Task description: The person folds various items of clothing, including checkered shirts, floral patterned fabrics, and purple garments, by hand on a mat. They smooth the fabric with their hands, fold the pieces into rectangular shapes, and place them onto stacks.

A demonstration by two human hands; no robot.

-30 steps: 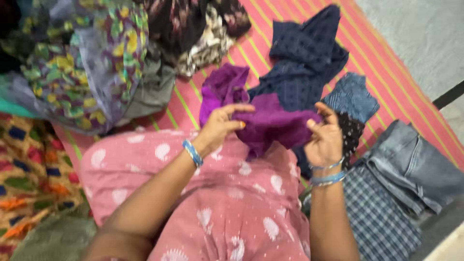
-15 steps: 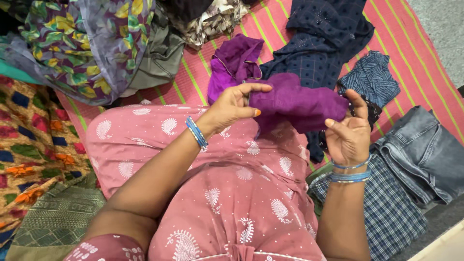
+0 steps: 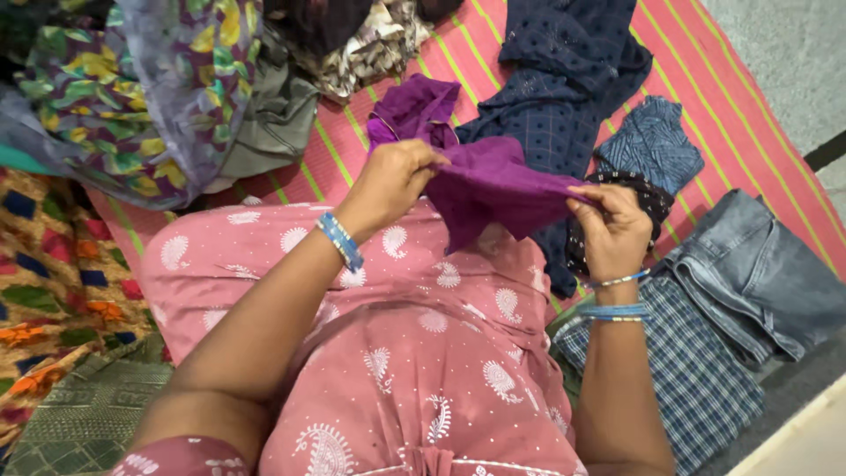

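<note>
Purple cloth now pulling taut over lap; left hand and right hand, looser before, both pinching its edge, spreading it flat.

No packages, labels, signs or screens, only cloth
</note>
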